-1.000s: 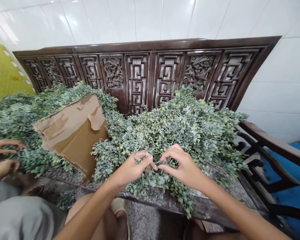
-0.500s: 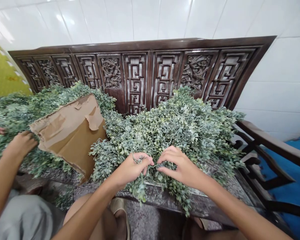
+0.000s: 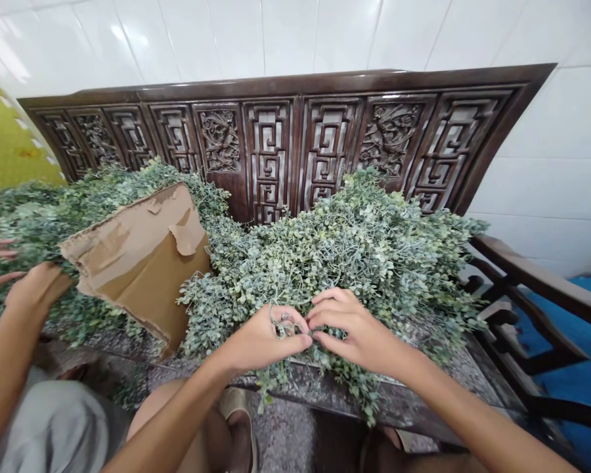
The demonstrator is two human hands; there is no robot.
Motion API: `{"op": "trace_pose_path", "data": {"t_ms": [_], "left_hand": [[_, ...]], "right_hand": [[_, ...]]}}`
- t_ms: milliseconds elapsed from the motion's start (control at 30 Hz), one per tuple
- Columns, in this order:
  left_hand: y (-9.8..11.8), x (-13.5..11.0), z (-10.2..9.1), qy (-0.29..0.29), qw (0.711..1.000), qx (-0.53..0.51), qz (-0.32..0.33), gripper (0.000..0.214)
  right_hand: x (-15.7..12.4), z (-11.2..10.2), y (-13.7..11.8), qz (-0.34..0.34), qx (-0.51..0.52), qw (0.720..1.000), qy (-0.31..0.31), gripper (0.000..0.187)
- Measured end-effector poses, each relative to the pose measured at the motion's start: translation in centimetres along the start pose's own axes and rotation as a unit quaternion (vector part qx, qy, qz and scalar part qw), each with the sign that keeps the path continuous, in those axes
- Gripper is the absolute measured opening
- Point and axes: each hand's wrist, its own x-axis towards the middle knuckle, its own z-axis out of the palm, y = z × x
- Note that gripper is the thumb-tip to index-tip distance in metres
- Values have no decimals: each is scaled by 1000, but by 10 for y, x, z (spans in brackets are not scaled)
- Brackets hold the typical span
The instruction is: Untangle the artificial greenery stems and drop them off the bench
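Left hand (image 3: pixel 261 338) pinched shut on a wire tangle (image 3: pixel 284 322) in the garland (image 3: pixel 369 249), right hand (image 3: pixel 359 326) half-curled against the leaves just right of it, left hand nearer, garland's long axis running left-right.

Glossy white ceramic tiles (image 3: pixel 295 33) cover the wall across the top of the frame. Below them, a carved dark wooden panel (image 3: pixel 268 151) has a smooth, faintly shiny finish, paler in its recesses. At centre left, torn brown cardboard (image 3: pixel 138 263) looks matt, with rough, peeled edges. The leafy sprays (image 3: pixel 354 249) look like matt, dusty plastic, and the speckled stone top (image 3: pixel 473 378) along the bottom looks rough.
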Motion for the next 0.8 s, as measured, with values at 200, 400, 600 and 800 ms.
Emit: {"op": "trace_pose_path", "data": {"t_ms": [200,400,600,800], "left_hand": [[-1,1,2,27,999,19,9,12],[1,0,3,25,1000,3,-3,8],[-4,1,3,47,998,6,29,11],[-15,4,7,97,994,-41,33,11]], "right_hand": [[1,-1,-4,-10,-15,1000,-2,14],[1,-3,-4,-10,-29,1000,0,14],[0,3,-10,6,-26,1000,13,17],[1,13,-17,40,-40,997,45,23]]}}
